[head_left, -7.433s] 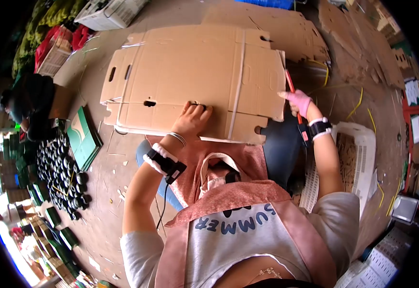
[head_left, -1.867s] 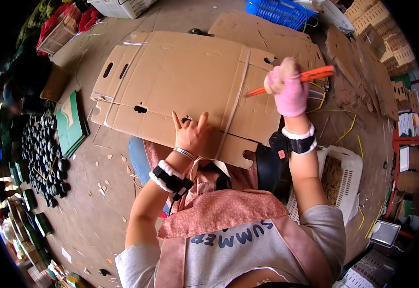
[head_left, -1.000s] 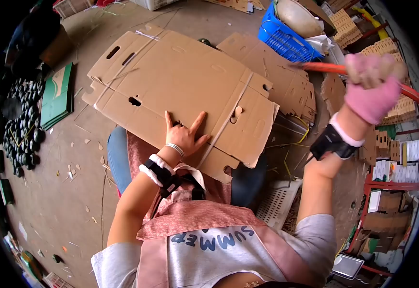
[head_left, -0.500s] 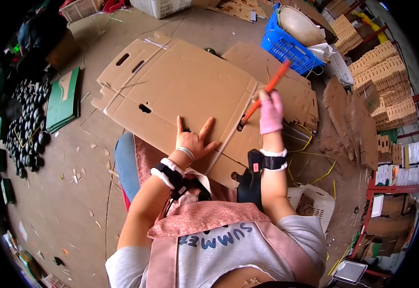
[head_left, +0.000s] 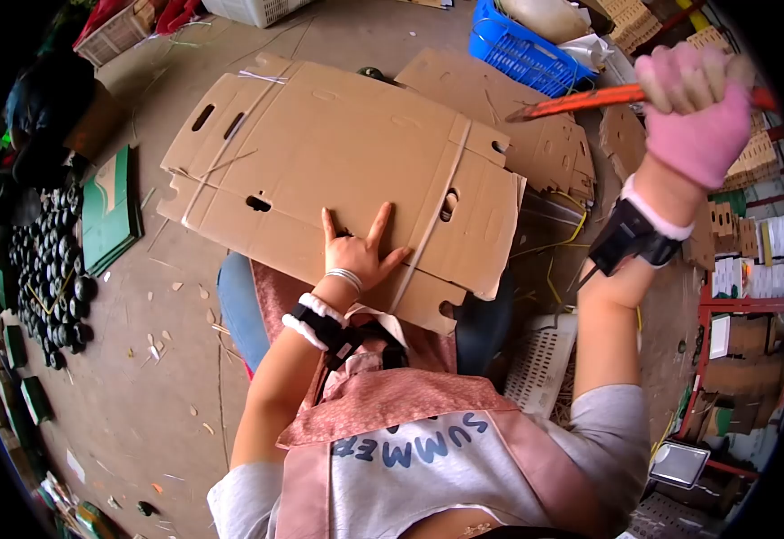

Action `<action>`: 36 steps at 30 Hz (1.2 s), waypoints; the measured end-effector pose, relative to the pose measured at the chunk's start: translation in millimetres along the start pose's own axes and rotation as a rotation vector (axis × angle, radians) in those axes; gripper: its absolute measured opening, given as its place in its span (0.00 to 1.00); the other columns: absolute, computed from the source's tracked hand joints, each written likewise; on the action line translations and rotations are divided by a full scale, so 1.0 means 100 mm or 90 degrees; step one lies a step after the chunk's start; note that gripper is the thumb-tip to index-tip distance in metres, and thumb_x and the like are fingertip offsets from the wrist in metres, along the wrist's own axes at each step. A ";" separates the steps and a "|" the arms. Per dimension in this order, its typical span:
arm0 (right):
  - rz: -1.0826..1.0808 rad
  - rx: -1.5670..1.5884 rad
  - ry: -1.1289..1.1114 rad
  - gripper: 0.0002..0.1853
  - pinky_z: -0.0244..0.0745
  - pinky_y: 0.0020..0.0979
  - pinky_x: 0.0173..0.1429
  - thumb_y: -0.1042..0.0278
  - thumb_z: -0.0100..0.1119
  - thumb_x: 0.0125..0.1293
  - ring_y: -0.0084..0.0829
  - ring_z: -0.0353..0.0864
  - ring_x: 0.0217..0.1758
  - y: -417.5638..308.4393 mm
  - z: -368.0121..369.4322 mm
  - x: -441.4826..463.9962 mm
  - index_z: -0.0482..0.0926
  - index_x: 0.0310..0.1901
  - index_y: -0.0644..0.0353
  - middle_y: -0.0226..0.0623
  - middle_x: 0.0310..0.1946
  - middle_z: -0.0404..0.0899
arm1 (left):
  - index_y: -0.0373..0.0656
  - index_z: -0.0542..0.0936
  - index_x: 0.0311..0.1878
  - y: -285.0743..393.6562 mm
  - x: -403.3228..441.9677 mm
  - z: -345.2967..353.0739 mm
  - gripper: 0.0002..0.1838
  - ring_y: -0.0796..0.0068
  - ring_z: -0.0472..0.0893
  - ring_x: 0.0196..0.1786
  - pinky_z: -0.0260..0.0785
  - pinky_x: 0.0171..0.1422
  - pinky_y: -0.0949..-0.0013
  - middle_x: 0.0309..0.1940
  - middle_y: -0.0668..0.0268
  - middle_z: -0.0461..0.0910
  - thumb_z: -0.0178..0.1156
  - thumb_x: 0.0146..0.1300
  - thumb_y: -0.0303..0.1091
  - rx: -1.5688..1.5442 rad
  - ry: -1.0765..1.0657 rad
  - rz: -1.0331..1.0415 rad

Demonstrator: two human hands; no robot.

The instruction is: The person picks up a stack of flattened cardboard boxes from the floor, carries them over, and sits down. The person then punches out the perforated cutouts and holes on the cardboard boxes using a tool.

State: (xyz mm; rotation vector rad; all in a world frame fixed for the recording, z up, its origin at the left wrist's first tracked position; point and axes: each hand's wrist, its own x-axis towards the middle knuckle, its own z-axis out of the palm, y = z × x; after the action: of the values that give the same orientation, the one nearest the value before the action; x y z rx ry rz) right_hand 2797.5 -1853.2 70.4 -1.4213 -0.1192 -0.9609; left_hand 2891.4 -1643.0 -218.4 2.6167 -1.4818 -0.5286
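A stack of flattened cardboard boxes (head_left: 356, 135) lies tilted across my lap, with hand holes and white straps near both ends. My left hand (head_left: 356, 256) rests bare on its near side, fingers spread. In a pink glove, my right hand (head_left: 697, 112) is raised at the upper right, clear of the cardboard. Its fingers wrap round an orange-red crowbar (head_left: 581, 101). The crowbar's worn, dark tip points left, above another brown cardboard sheet. A slot (head_left: 449, 205) in the stack lies beside the right strap.
More flattened cardboard (head_left: 545, 144) lies beyond the stack. A blue crate (head_left: 518, 54) stands at the back, and a white crate (head_left: 540, 359) is by my right side. Green cartons (head_left: 109, 216) and many dark round objects (head_left: 55, 269) sit at left. Yellow strapping (head_left: 554, 269) trails on the floor.
My right hand has lifted the crowbar out of the cardboard slot and swung it up and right. The bar is now nearly level. My left hand stays on the cardboard.
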 end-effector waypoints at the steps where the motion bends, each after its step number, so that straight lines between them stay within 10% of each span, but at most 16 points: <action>1: -0.042 -0.010 0.108 0.21 0.48 0.24 0.19 0.55 0.36 0.67 0.21 0.51 0.12 0.21 0.07 -0.11 0.57 0.15 0.47 0.21 0.10 0.49 | 0.53 0.40 0.68 0.01 0.01 -0.02 0.41 0.59 0.80 0.34 0.18 0.65 0.40 0.21 0.57 0.79 0.33 0.57 0.66 -0.004 -0.002 -0.006; 2: 0.035 0.115 -0.037 0.15 0.54 0.23 0.22 0.56 0.37 0.66 0.23 0.60 0.16 0.71 -0.25 -0.34 0.64 0.22 0.49 0.25 0.15 0.61 | 0.53 0.39 0.68 0.01 0.00 -0.08 0.41 0.57 0.80 0.33 0.21 0.66 0.41 0.18 0.55 0.77 0.34 0.58 0.66 -0.021 -0.012 -0.007; 4: 0.447 -0.221 0.241 0.18 0.64 0.31 0.27 0.56 0.50 0.61 0.28 0.66 0.17 2.45 -0.57 -1.37 0.64 0.15 0.51 0.26 0.10 0.61 | 0.53 0.39 0.68 -0.02 0.02 -0.02 0.41 0.58 0.80 0.33 0.21 0.66 0.41 0.18 0.55 0.77 0.34 0.58 0.66 -0.016 0.002 0.000; 6: 0.276 -0.413 0.192 0.23 0.55 0.25 0.17 0.53 0.53 0.59 0.21 0.60 0.11 2.95 -0.48 -1.97 0.57 0.11 0.48 0.23 0.07 0.58 | 0.53 0.39 0.68 -0.03 0.04 0.05 0.41 0.58 0.80 0.33 0.21 0.66 0.42 0.17 0.55 0.77 0.33 0.58 0.66 -0.007 0.042 0.004; 9: 0.397 -0.106 0.424 0.25 0.50 0.24 0.14 0.52 0.53 0.59 0.17 0.57 0.09 2.32 -0.35 -1.34 0.55 0.11 0.47 0.22 0.07 0.57 | 0.53 0.38 0.68 -0.05 0.02 0.11 0.41 0.58 0.80 0.32 0.21 0.67 0.42 0.18 0.56 0.77 0.33 0.58 0.66 0.005 0.057 0.000; 15: 0.064 -0.006 0.138 0.28 0.41 0.22 0.11 0.54 0.50 0.63 0.16 0.45 0.06 0.82 -0.39 -0.46 0.52 0.09 0.48 0.20 0.04 0.48 | 0.53 0.37 0.68 0.04 0.01 -0.06 0.42 0.59 0.80 0.33 0.20 0.67 0.43 0.18 0.56 0.78 0.34 0.57 0.66 -0.011 -0.008 -0.018; 29: 0.161 0.007 0.327 0.22 0.42 0.20 0.11 0.60 0.52 0.63 0.13 0.49 0.06 0.98 -0.84 -1.45 0.57 0.13 0.48 0.17 0.07 0.52 | 0.58 0.43 0.68 -0.17 0.06 0.14 0.31 0.57 0.79 0.28 0.29 0.65 0.39 0.18 0.57 0.77 0.38 0.64 0.52 0.064 0.042 0.113; 36: 0.442 -0.429 0.432 0.23 0.47 0.24 0.11 0.52 0.66 0.48 0.16 0.55 0.08 0.80 -1.32 -1.79 0.60 0.15 0.48 0.20 0.10 0.59 | 0.60 0.69 0.56 -0.55 0.18 0.16 0.21 0.71 0.78 0.24 0.51 0.65 0.52 0.17 0.69 0.76 0.54 0.57 0.38 0.011 0.185 0.337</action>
State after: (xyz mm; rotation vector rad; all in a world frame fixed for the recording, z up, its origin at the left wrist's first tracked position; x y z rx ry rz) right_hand 2672.1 -1890.7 -126.0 -1.4735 1.2213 -0.8592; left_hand 2939.0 -1627.9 -251.0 2.0588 -1.9572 -0.0781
